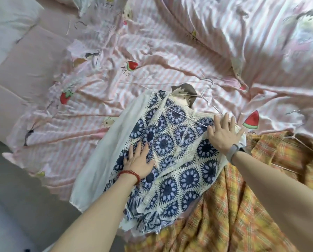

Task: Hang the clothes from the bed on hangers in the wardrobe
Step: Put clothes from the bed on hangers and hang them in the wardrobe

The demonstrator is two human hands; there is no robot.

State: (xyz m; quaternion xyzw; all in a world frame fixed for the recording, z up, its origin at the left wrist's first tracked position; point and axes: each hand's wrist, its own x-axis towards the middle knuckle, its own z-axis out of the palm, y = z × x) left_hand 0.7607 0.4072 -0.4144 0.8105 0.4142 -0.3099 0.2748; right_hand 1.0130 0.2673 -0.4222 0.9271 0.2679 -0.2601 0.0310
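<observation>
Crochet top (172,151), blue rounds on cream with white sleeves, lay flat on the bed (101,73) under both hands. Left hand (140,160) pressed palm down on the lower middle of the knit, fingers straight and spread, gripping nothing. Right hand (223,135) likewise flat and spread on the shoulder area, fingertips touching or just beside the wire hanger (204,102); hard to tell which. Hanger lying partly on, partly beyond the neckline just past the right hand, hook pointing away over the striped sheet; whether one arm was already inside the neck could not be told. Plaid garment (243,206) spread under and beside the right forearm, with a second wire hanger (295,124) further out on that side.

Judged as smoothing before hangering. To do it well: hold the body still with the left hand, feed each hanger arm through the neck opening into the shoulders one at a time, avoid snagging wire in the open crochet holes, then lift by the hook so the loose knit did not stretch or slip off. Wardrobe not in view.
</observation>
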